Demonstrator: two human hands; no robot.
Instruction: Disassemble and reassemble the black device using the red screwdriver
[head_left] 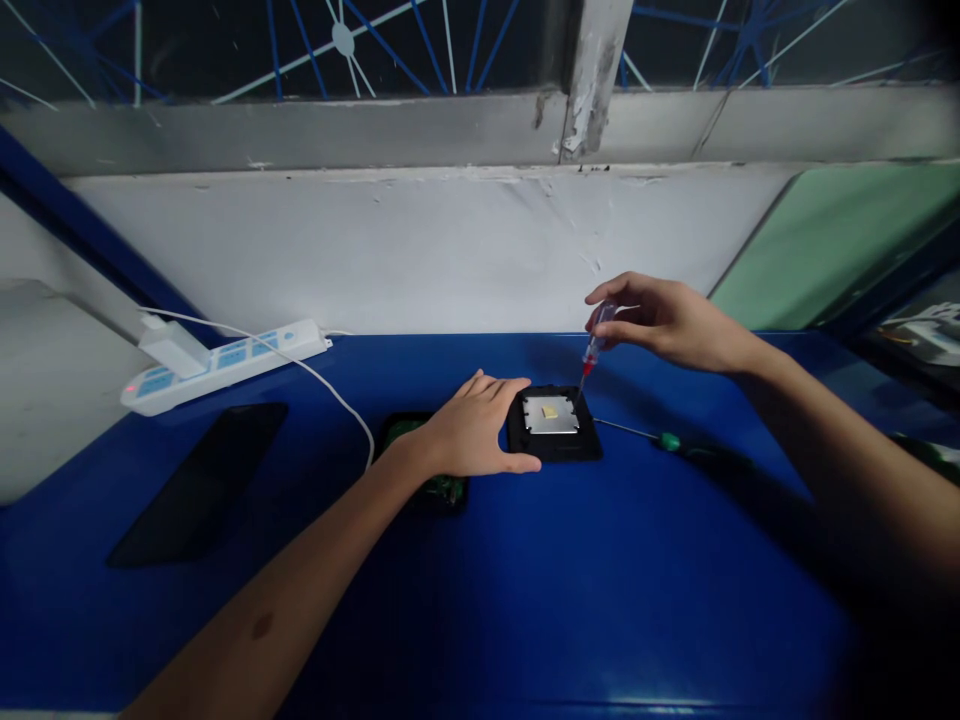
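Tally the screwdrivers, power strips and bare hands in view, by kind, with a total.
Screwdrivers: 2 (clear-handled, red-collared screwdriver; green-collared, metal-shafted screwdriver)
Power strips: 1 (long white power strip)
Bare hands: 2 (left hand; right hand)
Total: 5

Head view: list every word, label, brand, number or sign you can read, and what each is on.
Readable text: none.
Power strip: small marks on its blue panels may be print, too small and blurred to read.
Clear-handled screwdriver: no legible lettering.
Metal plate and yellow pad: no legible lettering.
Line pattern at the top: no readable characters.
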